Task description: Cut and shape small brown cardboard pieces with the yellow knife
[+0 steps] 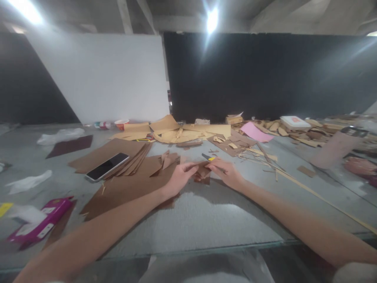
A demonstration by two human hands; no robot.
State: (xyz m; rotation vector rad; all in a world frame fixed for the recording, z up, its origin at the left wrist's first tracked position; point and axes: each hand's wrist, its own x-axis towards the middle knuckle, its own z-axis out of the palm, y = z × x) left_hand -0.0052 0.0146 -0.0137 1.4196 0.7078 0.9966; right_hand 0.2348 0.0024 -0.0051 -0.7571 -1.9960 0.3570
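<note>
Both hands meet over one small brown scrap (202, 171) lying mid-worktop (206, 220) — the left hand (179, 177) pinches its left edge, the right hand (226, 173) closes on a yellow-tipped cutter (209, 158) whose long axis slants up-left, just above the scrap.

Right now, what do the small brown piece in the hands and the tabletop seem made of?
Small brown piece: probably thin matte cardboard or kraft paper, flat with straight-cut edges like the sheets nearby. Tabletop: likely glass, glossy, reflecting light, with a greenish front edge.

Both forearms bare, no sleeves, no gloves; hands (179, 177) bare, no rings or watch visible.
</note>
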